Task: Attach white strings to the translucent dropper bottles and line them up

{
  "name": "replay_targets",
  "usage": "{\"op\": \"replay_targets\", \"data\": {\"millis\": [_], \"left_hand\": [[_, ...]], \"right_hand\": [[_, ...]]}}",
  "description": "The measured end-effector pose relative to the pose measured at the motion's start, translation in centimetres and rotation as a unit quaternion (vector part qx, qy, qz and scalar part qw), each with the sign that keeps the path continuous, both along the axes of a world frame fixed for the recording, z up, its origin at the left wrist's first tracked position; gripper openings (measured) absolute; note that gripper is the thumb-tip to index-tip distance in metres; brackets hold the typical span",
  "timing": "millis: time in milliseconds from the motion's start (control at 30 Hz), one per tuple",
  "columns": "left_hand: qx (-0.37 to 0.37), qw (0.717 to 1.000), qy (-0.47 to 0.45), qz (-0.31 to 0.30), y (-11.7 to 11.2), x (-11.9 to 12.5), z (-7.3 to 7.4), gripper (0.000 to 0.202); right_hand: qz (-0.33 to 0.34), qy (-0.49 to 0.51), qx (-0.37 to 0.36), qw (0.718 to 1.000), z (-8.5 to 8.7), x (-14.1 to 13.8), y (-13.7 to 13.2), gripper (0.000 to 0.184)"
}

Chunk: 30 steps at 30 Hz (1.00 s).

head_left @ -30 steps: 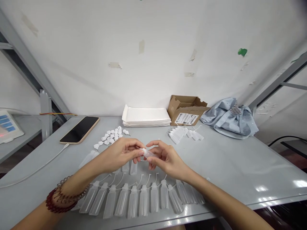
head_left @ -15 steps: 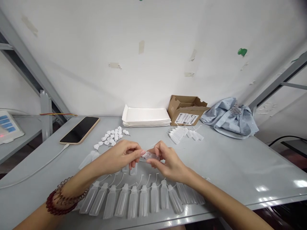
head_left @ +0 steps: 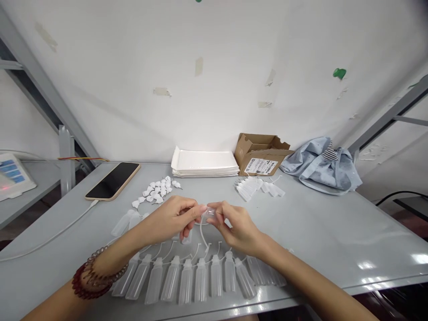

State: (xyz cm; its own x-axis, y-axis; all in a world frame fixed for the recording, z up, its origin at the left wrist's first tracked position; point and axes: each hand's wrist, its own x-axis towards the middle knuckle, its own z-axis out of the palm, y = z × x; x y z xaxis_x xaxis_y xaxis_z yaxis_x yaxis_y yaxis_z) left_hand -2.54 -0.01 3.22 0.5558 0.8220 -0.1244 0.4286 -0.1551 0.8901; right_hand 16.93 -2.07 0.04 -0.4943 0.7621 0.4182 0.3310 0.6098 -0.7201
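Both hands meet above the middle of the grey table (head_left: pixel 327 232). My left hand (head_left: pixel 170 219) pinches the tip end of a small clear plastic bottle (head_left: pixel 210 212). My right hand (head_left: pixel 236 227) grips the bottle's body from the other side. A thin white tether hangs down from the bottle. Just below the hands lies a row of several clear squeeze bottles (head_left: pixel 197 278) with caps, side by side near the front edge. A pile of small white caps (head_left: pixel 156 191) lies behind my left hand.
A phone (head_left: pixel 113 180) on a cable lies at the back left. A stack of white trays (head_left: pixel 204 162), an open cardboard box (head_left: pixel 261 156) and a blue cloth bag (head_left: pixel 323 166) stand along the wall. More small bottles (head_left: pixel 256 187) lie before the box.
The hands have drawn slightly closer together and turned the small bottle between the fingers. The bottle's tether now hangs down in a loop.
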Motion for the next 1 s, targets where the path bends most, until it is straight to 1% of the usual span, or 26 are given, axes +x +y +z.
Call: {"op": "replay_targets", "data": {"millis": [33,67,133,167,233,267,333,367,400,433,467,500,567,600,633,667,700,733,767,800,833,900,933,967,1000], "left_hand": [[-0.001,1.000,0.008,0.002,-0.1,0.1,0.0,0.036],[0.003,1.000,0.016,0.005,-0.2,0.1,0.0,0.035],[0.019,0.999,0.031,0.004,-0.4,0.2,0.0,0.038],[0.031,0.999,0.036,0.002,-0.5,0.2,0.0,0.040],[0.057,0.997,0.041,-0.004,-0.6,0.2,0.0,0.041],[0.069,0.997,0.041,-0.007,-0.6,0.2,0.0,0.039],[0.077,0.996,0.038,-0.004,-0.6,0.2,0.1,0.033],[0.072,0.997,0.036,0.001,-0.5,0.2,0.1,0.031],[0.063,0.997,0.033,0.008,-0.5,0.2,0.1,0.029],[0.052,0.998,0.028,0.016,-0.5,0.2,0.1,0.029],[0.041,0.999,0.022,0.025,-0.5,0.1,0.2,0.028],[0.029,0.999,0.013,0.031,-0.5,0.1,0.3,0.028],[0.009,0.999,-0.006,0.037,-0.4,0.2,0.5,0.030],[0.001,0.999,-0.014,0.038,-0.4,0.2,0.5,0.031],[-0.004,0.999,-0.020,0.040,-0.4,0.3,0.6,0.032],[-0.006,0.999,-0.024,0.040,-0.4,0.3,0.7,0.032],[-0.006,0.999,-0.028,0.039,-0.4,0.3,0.7,0.033],[-0.002,0.999,-0.030,0.036,-0.4,0.3,0.7,0.033],[0.003,0.999,-0.031,0.028,-0.4,0.2,0.7,0.033],[0.010,0.999,-0.031,0.018,-0.5,0.1,0.7,0.032],[0.018,0.999,-0.032,0.006,-0.6,0.1,0.7,0.032],[0.035,0.999,-0.033,-0.017,-0.8,-0.1,0.8,0.032],[0.043,0.998,-0.034,-0.025,-0.8,-0.1,0.8,0.032],[0.049,0.998,-0.034,-0.028,-0.9,-0.2,0.8,0.032],[0.053,0.998,-0.031,-0.026,-0.9,-0.2,0.8,0.031]], "right_hand": [[-0.001,-0.030,0.033,0.999,-0.2,0.0,0.0,0.024],[0.002,-0.049,0.049,0.998,-0.2,0.0,0.0,0.023],[0.013,-0.050,0.030,0.998,-0.1,0.1,0.1,0.024],[0.018,-0.035,0.004,0.999,0.1,0.2,0.2,0.026],[0.022,0.004,-0.074,0.997,0.6,0.4,0.4,0.032],[0.027,0.023,-0.123,0.992,0.9,0.5,0.4,0.035],[0.050,0.054,-0.220,0.973,1.4,0.7,0.5,0.036],[0.060,0.059,-0.250,0.965,1.5,0.7,0.6,0.034],[0.062,0.052,-0.253,0.964,1.4,0.8,0.5,0.031],[0.053,0.034,-0.226,0.972,1.3,0.8,0.5,0.027],[0.034,0.005,-0.175,0.984,1.1,0.7,0.5,0.024],[0.010,-0.026,-0.110,0.994,0.8,0.7,0.4,0.022],[-0.032,-0.081,0.018,0.996,0.2,0.5,0.3,0.018],[-0.042,-0.099,0.060,0.992,0.1,0.4,0.2,0.017],[-0.042,-0.109,0.081,0.990,0.1,0.4,0.1,0.018],[-0.035,-0.111,0.082,0.990,0.2,0.3,0.0,0.019],[-0.021,-0.106,0.059,0.992,0.4,0.3,0.0,0.020],[0.000,-0.091,0.011,0.996,0.8,0.3,-0.1,0.022],[0.025,-0.064,-0.058,0.996,1.2,0.4,-0.2,0.026],[0.053,-0.028,-0.143,0.988,1.5,0.5,-0.2,0.030],[0.082,0.013,-0.234,0.969,1.8,0.6,-0.2,0.033],[0.133,0.089,-0.393,0.906,2.2,0.8,0.0,0.034],[0.152,0.113,-0.446,0.875,2.2,0.9,0.0,0.033],[0.165,0.125,-0.478,0.854,2.2,0.9,0.1,0.033],[0.170,0.124,-0.488,0.847,2.1,0.9,0.2,0.034]]}}
